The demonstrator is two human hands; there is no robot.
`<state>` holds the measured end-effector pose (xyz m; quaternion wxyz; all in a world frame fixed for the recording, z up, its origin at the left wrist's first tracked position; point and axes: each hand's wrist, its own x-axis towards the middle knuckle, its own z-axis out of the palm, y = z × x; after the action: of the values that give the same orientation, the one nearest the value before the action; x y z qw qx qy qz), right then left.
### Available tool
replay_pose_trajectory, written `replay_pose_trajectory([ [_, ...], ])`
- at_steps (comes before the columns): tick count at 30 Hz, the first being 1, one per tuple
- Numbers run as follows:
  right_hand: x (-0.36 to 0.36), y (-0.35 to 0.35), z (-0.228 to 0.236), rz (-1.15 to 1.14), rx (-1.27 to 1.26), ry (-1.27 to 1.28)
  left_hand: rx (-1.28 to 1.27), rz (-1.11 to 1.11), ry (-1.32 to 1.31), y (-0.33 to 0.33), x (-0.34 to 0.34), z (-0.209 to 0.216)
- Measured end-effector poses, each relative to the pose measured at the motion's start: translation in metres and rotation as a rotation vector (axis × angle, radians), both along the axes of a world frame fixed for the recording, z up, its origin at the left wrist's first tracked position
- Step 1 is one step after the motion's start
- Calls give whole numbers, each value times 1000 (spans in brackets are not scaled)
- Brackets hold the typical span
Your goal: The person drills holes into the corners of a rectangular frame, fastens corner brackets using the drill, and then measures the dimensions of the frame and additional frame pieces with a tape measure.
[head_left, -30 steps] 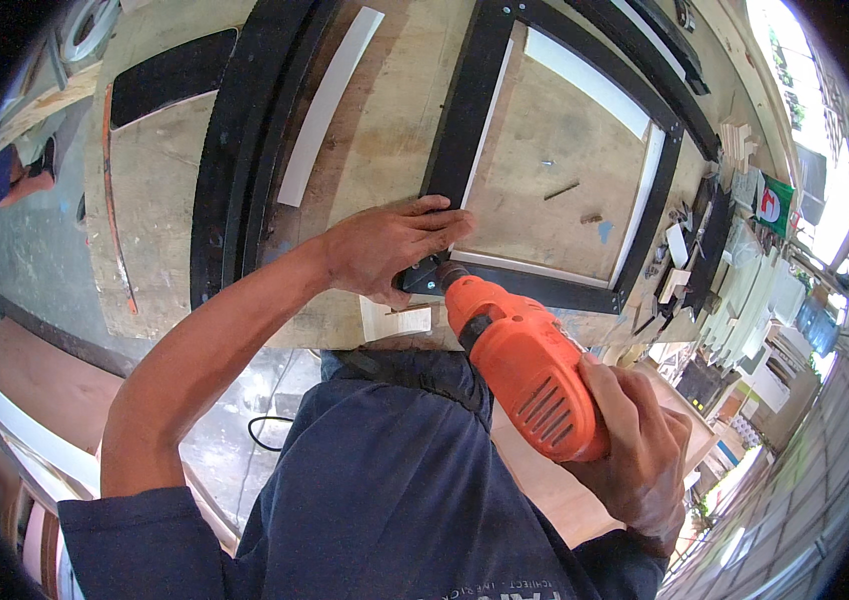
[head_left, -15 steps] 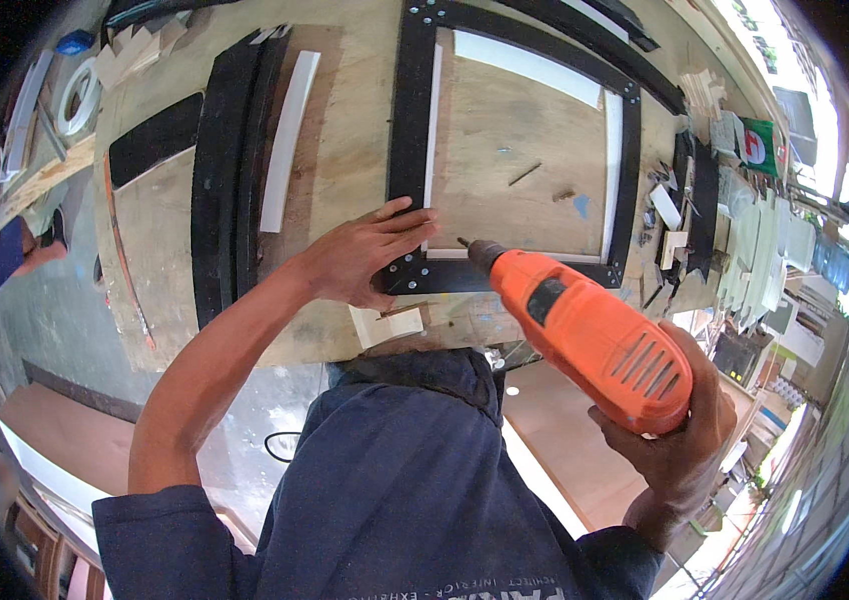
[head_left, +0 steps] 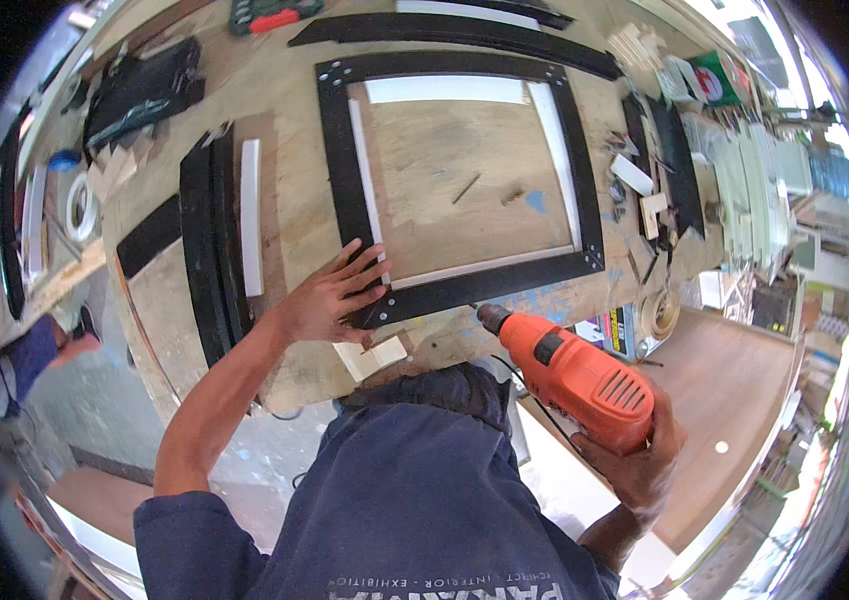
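Clasping the orange drill [head_left: 580, 372] by its rear handle in the right hand [head_left: 657, 435], fingers curled round it. Pointing forward and leftward from the grip, with the long axis running aslant from handle to bit [head_left: 476, 306]. Just beyond the bit, flat on the table [head_left: 300, 185]: the black frame [head_left: 490, 283], roughly square. Left of the grip, resting spread over its near left corner: the left hand [head_left: 330, 297]. Likely to scratch the near rail if swung in low; likely to skid the frame if pushed hard under so light a hold.
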<state>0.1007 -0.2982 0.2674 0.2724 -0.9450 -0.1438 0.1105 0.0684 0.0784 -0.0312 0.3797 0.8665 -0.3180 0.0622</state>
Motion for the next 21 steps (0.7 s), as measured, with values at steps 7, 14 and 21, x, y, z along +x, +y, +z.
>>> replay_pose_trajectory([
  [7, -33, -25, -15, -147, 43, -18, 95, 23, 32, -2, 26, 44],
  [14, -45, -28, -40, -176, -42, 63, 29, 571, 172, -36, 143, 41],
  [21, -54, -27, -48, -124, -64, 11, 113, 525, 241, -55, 193, 1],
])
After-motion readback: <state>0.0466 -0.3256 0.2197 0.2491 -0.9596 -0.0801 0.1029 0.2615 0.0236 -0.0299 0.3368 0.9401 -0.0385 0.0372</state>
